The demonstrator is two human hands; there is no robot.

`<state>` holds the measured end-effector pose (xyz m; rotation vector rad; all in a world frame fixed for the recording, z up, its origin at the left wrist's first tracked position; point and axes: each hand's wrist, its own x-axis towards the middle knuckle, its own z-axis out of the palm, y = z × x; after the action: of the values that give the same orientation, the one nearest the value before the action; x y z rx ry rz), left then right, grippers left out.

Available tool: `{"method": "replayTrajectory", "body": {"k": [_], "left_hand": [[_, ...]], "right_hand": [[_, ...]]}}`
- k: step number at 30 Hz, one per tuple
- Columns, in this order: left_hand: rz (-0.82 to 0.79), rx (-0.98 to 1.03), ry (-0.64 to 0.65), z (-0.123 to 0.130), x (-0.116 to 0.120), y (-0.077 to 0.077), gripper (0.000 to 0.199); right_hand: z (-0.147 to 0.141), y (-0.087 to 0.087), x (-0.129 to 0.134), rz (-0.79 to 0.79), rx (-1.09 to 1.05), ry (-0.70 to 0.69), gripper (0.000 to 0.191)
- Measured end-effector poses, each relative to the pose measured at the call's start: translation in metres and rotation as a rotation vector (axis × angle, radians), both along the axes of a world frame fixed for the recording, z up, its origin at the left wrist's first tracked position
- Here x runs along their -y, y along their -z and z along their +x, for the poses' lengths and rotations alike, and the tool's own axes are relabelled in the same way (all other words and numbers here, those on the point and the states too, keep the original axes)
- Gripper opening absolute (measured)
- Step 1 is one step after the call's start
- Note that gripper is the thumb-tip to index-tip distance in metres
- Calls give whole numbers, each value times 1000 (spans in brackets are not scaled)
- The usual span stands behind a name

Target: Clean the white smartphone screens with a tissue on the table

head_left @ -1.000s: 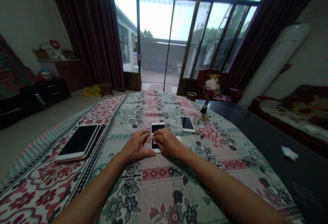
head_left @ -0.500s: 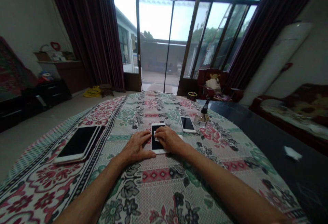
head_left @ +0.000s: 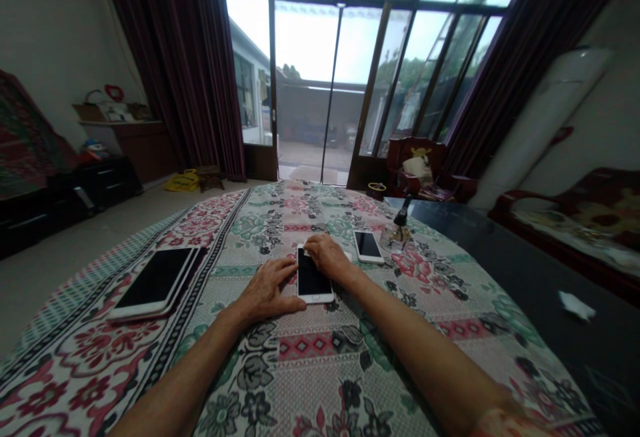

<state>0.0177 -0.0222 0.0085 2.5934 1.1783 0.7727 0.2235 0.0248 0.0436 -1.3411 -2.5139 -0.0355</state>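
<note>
A white smartphone [head_left: 315,285] with a dark screen lies face up on the patterned tablecloth [head_left: 240,370]. My left hand [head_left: 270,287] holds its left side, with the fingertips at the upper edge and the thumb by the lower left corner. Over the top of the screen, my right hand [head_left: 327,258] is closed on a small white wipe, mostly hidden under the fingers. Something white pokes out just right of that hand, too covered to name. Another white smartphone [head_left: 369,246] rests to the right, beside a clear glass container [head_left: 396,237] with a black-handled object in it.
Two stacked tablets [head_left: 155,281] lie at the left on the cloth. A crumpled white piece [head_left: 577,305] sits on the dark tabletop [head_left: 540,263] at the right. Beyond the table are a wooden chair [head_left: 417,153], glass doors and dark curtains [head_left: 195,77].
My right hand has slid up the screen toward the phone's top edge, uncovering more of the lower screen. My left hand keeps its place on the phone. The camera view has shifted slightly.
</note>
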Motion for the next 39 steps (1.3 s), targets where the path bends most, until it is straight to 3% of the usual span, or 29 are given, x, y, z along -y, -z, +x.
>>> {"method": "replayTrajectory", "body": {"k": [8,11,15,22,27,33,39], "left_hand": [[8,7,-4,0,-1,3,73],[17,1,-1,0,-2,5,73],[17,-14,4,0,-2,7,74],[-9,-24,-6,0,0,3,75],[-35,-45,-2,0,1,0,77],[-30,-39,-6,0,-1,2,76],[-35,-44,-28,2,1,1,74]], "right_hand": [[18,-1,72,-14,-52,-147,23],[23,2,87,-36,-85,-203,22],[28,9,75,-8,-154,-211,24],[27,6,13,7,-136,-36,26],[23,1,-6,11,-107,53,28],[23,6,6,19,-111,69,28],[29,11,51,26,-164,-8,28]]}}
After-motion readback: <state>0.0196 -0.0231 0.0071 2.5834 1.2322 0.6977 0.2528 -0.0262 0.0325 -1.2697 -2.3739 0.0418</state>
